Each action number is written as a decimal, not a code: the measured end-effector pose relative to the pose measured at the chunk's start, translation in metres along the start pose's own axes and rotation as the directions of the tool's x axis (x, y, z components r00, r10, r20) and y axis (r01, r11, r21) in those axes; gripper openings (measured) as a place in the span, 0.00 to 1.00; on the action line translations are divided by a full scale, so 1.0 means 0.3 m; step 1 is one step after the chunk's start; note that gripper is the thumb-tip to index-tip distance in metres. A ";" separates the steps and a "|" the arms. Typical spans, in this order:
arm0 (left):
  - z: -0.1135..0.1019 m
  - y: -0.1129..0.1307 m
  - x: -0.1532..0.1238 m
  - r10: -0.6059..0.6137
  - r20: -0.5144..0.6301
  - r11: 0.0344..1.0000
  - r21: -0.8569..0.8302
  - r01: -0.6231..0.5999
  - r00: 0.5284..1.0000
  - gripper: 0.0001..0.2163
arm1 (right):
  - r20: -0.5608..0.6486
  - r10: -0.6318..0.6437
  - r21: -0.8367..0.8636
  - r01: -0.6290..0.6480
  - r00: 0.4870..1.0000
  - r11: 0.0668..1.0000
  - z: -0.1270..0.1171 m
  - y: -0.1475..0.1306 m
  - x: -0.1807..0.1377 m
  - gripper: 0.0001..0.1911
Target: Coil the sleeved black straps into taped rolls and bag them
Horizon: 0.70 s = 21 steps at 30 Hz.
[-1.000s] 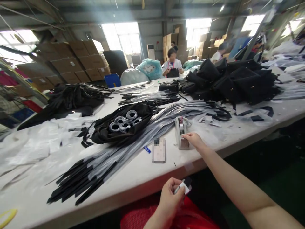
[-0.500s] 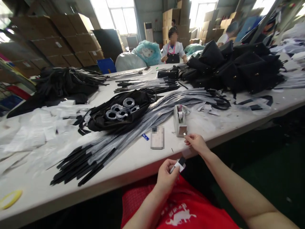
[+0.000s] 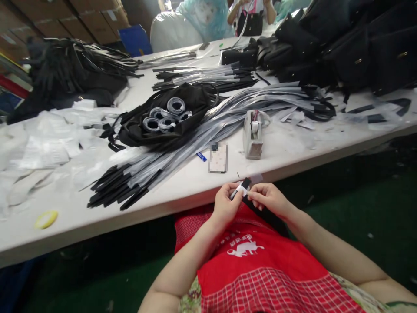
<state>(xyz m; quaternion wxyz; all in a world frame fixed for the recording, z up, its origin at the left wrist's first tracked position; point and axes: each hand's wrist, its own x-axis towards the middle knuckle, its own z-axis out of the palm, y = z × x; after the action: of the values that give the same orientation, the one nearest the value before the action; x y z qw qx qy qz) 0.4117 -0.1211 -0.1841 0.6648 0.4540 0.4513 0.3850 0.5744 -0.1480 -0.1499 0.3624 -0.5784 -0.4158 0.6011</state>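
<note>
My left hand (image 3: 225, 202) is closed around a black strap end (image 3: 246, 182) with a white wrapping (image 3: 240, 189) round it, in front of the table edge. Against the right side of that wrapping, my right hand (image 3: 269, 198) has its thumb and fingers pinched together. A small piece of tape seems to be at those fingertips, largely hidden. The tape dispenser (image 3: 253, 137) stands on the table beyond my hands. Left of it lie a phone (image 3: 218, 158) and a small blue strip (image 3: 201, 156).
Plastic-sleeved black straps (image 3: 182, 161) stretch across the table. Behind them, a black bag (image 3: 137, 132) carries several coiled clear rolls (image 3: 176, 105). Black bags (image 3: 352, 48) pile up at right; white sheets (image 3: 55, 134) and a yellow ring (image 3: 46, 219) lie left. A co-worker (image 3: 250, 13) handles a bag opposite.
My right hand has moved from the tape dispenser to the strap end in my left hand, and the two hands now meet. My view has tilted downward.
</note>
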 end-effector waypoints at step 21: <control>0.009 0.032 -0.032 0.060 -0.196 0.993 0.113 -0.038 0.979 0.15 | 0.114 0.016 0.135 -0.031 0.993 0.990 0.062 0.048 0.009 0.22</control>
<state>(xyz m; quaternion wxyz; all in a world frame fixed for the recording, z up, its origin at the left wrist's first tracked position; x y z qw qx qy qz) 0.4104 -0.1280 -0.1720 0.5808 0.4597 0.5245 0.4197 0.5564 -0.1527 -0.1644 0.3699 -0.5223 -0.3867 0.6640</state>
